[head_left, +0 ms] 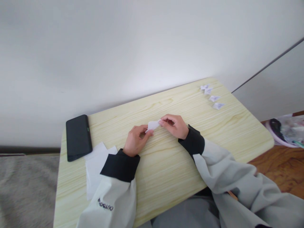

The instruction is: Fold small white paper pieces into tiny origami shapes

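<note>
A small piece of folded white paper is held between my two hands, over the middle of the table. My left hand pinches its left end between thumb and fingers. At the opposite end, the thumb and fingertips of my right hand grip the paper's narrow tip. Several small folded paper pieces sit in a loose row at the table's far right corner. Loose white paper sheets lie to the left, partly covered by my left sleeve.
A black phone-like device rests at the table's left edge, touching the sheets. The pale wood-grain table stands against a white wall. On the floor at right is a pink-rimmed container with mixed items.
</note>
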`<action>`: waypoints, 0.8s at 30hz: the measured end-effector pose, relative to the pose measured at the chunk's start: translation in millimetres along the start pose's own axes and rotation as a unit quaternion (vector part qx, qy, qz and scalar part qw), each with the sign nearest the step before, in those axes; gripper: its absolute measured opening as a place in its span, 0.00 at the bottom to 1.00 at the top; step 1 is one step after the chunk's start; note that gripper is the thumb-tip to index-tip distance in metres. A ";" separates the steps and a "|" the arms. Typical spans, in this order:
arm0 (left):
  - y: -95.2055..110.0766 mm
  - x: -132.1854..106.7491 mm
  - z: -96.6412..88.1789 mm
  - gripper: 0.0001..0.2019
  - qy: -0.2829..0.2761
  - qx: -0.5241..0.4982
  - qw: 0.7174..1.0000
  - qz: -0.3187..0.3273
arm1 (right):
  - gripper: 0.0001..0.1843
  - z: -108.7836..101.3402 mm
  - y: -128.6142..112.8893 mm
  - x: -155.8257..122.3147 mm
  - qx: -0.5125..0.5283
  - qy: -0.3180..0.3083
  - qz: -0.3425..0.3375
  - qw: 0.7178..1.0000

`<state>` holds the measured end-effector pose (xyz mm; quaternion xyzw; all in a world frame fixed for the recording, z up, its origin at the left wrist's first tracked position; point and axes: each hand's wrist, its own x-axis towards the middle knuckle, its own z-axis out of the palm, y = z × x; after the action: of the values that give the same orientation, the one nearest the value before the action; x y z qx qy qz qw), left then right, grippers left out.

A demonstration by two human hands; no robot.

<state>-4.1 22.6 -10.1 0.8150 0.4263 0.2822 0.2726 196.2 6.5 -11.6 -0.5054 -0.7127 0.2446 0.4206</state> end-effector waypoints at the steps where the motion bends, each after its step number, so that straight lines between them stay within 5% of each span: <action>1: 0.0 0.1 -0.5 0.09 -0.006 -0.001 1.000 0.001 | 0.11 -0.3 0.5 0.4 -0.005 -0.004 -0.007 1.000; 7: 3.2 0.4 -2.5 0.11 -0.010 -0.003 1.000 -0.009 | 0.12 -1.0 -0.5 1.7 -0.023 -0.038 -0.078 0.996; 16: 7.6 -0.3 -1.0 0.09 0.005 -0.025 0.999 -0.033 | 0.15 -2.6 -0.6 1.5 0.004 -0.041 -0.059 0.997; 24: 6.4 1.8 -3.6 0.18 -0.037 0.036 0.997 0.055 | 0.15 -3.9 -1.7 1.6 0.046 -0.070 -0.052 0.995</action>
<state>-2.2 21.7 -2.9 0.8563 0.3805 0.2512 0.2427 198.3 7.0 -7.6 -0.4291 -0.7536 0.2902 0.4046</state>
